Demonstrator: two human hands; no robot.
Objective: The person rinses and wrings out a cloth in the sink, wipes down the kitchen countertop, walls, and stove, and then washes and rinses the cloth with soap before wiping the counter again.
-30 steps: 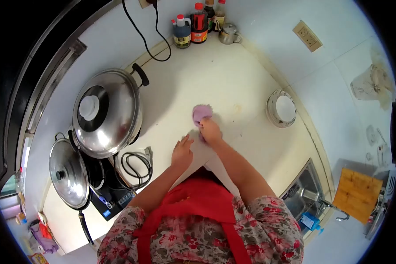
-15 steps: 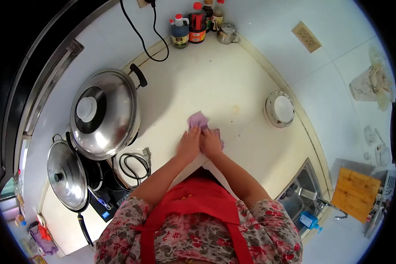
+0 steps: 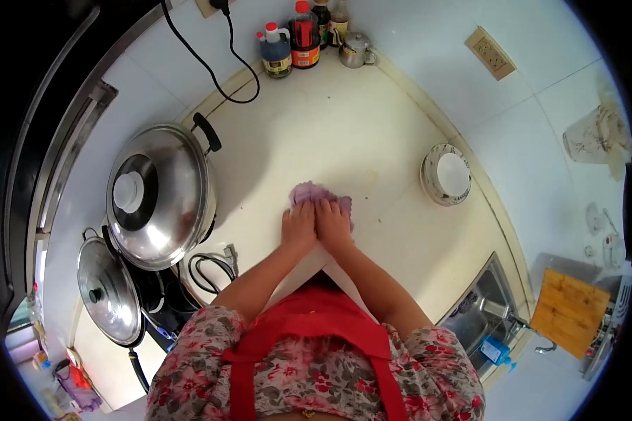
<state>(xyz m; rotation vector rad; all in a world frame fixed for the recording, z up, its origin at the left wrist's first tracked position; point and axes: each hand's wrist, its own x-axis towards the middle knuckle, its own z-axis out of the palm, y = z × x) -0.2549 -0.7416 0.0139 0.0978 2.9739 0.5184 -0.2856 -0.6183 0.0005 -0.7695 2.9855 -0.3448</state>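
A crumpled purple cloth [image 3: 307,191] lies on the cream countertop [image 3: 295,133]. Side by side, my two hands press on its near edge with their thumbs close together. My left hand [image 3: 299,230] has its fingers curled onto the cloth's left part. On the right part, my right hand [image 3: 335,229] bends its fingers over the fabric. Palms and fingertips are partly hidden. Small dark specks and a faint yellowish stain [image 3: 370,179] show on the counter just past the cloth.
To the left stand a large lidded steel pot [image 3: 165,200], a lidded pan [image 3: 107,288] and a coiled cable [image 3: 214,274]. Sauce bottles [image 3: 304,38] and a small metal pot [image 3: 357,50] line the back corner. Stacked bowls [image 3: 446,175] sit right, beyond the sink [image 3: 477,316].
My hands have drawn level, side by side; before, they overlapped at an angle. The cloth has shifted slightly left and spread wider under the fingers. The view has tilted a little.
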